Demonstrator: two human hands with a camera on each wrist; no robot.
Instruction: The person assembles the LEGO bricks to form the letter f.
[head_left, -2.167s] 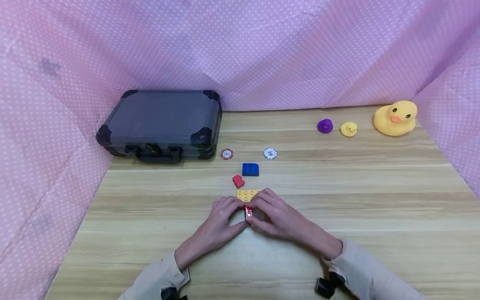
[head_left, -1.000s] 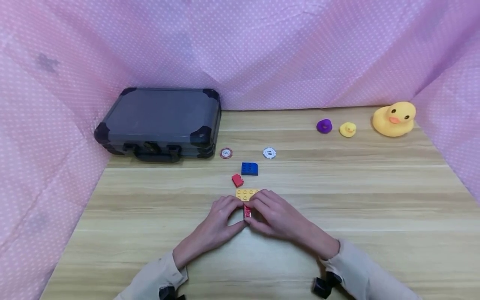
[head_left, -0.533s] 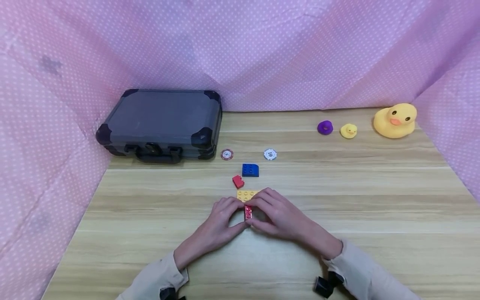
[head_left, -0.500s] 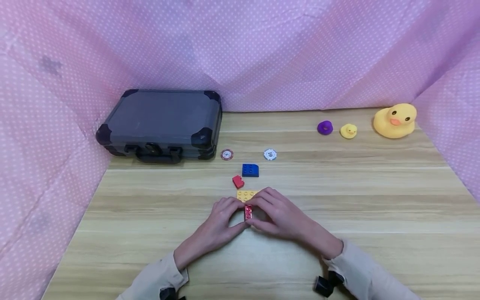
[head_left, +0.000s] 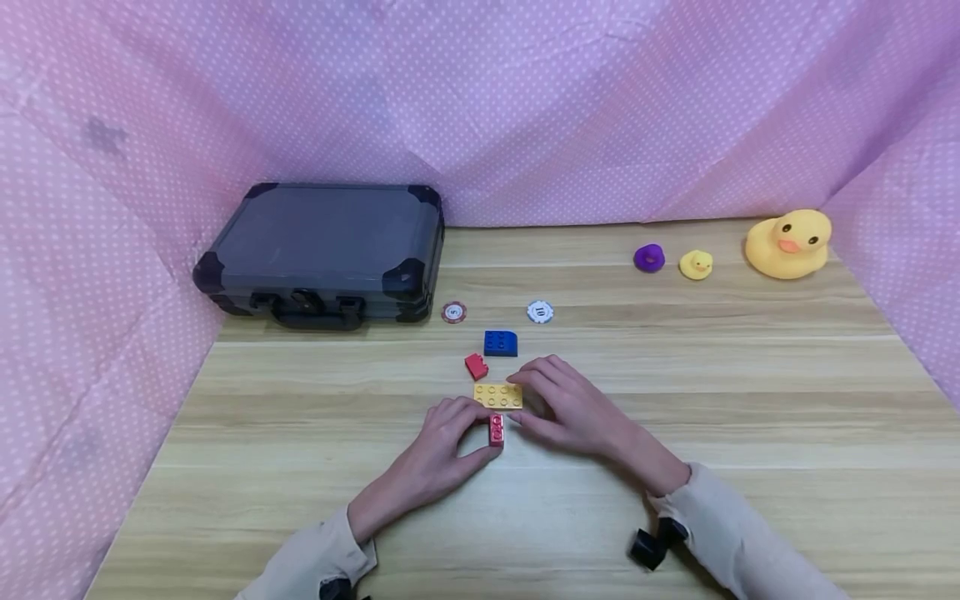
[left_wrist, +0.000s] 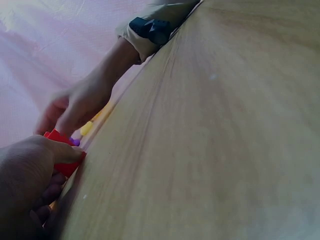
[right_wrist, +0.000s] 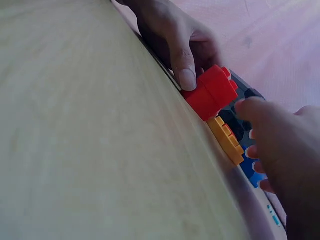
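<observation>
My left hand (head_left: 438,450) pinches a narrow red toy brick stack (head_left: 496,430) between thumb and fingers. In the right wrist view, a seam across the red stack (right_wrist: 209,94) shows two bricks pressed together, standing on the table. Just behind it lies a flat yellow brick (head_left: 498,396) with two rows of studs. My right hand (head_left: 573,408) hovers at the yellow brick's right end, thumb and fingers spread, holding nothing. Farther back are a small red brick (head_left: 476,367), lying turned at an angle, and a blue brick (head_left: 500,343) with one rounded corner.
Two poker chips, one red-brown (head_left: 453,312) and one white (head_left: 540,312), lie behind the bricks. A grey case (head_left: 330,242) stands back left. At the back right sit a purple duck (head_left: 649,258), a small yellow duck (head_left: 696,265) and a large yellow duck (head_left: 789,244).
My right hand has let go of the red brick stack and moved back and to the right, uncovering the yellow brick's right end. My left hand keeps its hold on the stack.
</observation>
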